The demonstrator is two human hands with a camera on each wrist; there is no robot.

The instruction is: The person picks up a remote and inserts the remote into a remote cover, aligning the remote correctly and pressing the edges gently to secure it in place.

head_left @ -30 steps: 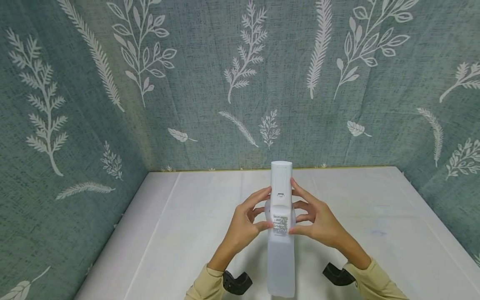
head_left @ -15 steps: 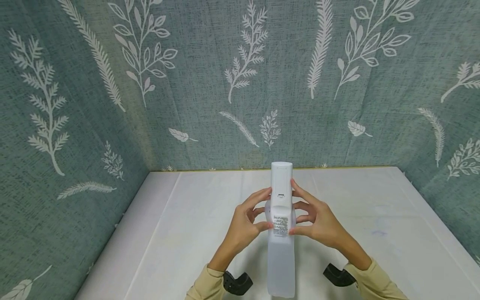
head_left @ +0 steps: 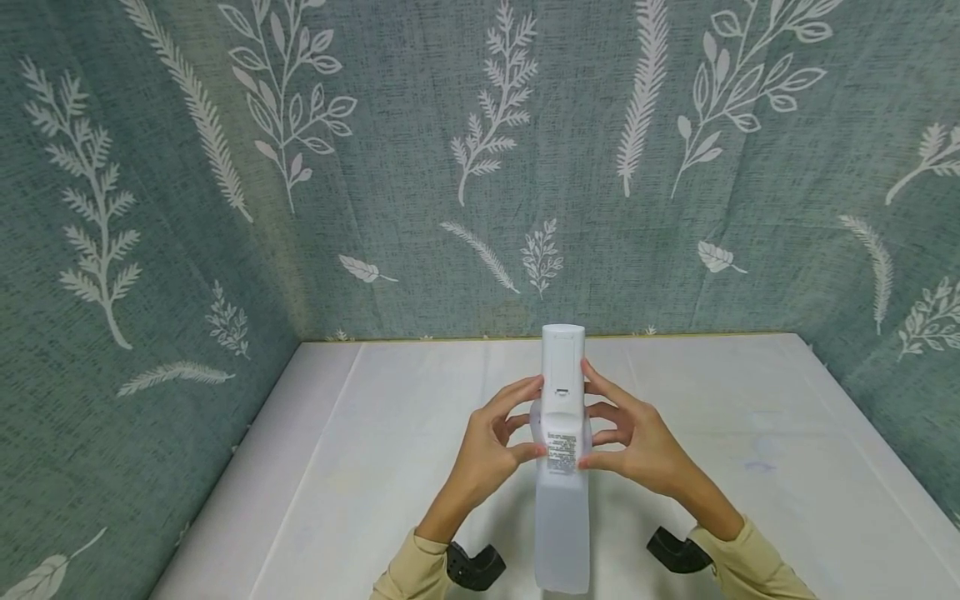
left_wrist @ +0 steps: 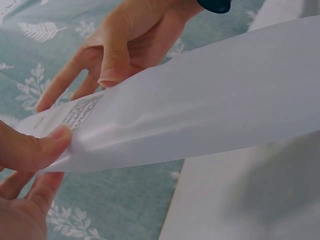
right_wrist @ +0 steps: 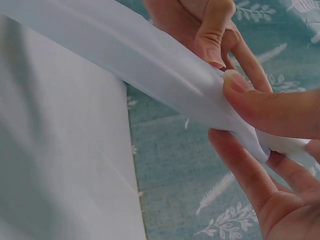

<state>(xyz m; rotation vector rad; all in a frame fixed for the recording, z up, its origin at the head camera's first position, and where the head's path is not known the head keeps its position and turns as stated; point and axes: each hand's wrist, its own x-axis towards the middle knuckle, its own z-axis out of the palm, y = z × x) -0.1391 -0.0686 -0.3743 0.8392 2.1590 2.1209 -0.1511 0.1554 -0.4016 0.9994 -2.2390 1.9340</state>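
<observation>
In the head view a white remote control [head_left: 562,358] is held up with its back facing me, showing a battery cover and a printed label. A long translucent plastic sleeve [head_left: 562,533] surrounds its lower part and hangs down toward me. My left hand [head_left: 491,450] grips the left edge, thumb beside the label and fingers behind. On the right edge my right hand [head_left: 648,446] grips likewise, its index finger reaching up along the remote. Through the left wrist view the sleeve [left_wrist: 200,105] stretches smooth and wide. In the right wrist view thumb and fingers pinch the sleeve [right_wrist: 165,65] near the remote.
A white table [head_left: 390,433] lies beneath the hands, its far edge meeting a green leaf-patterned cloth [head_left: 405,167]. The same cloth rises at left and right. Black wrist mounts [head_left: 476,567] sit at both tan sleeve cuffs.
</observation>
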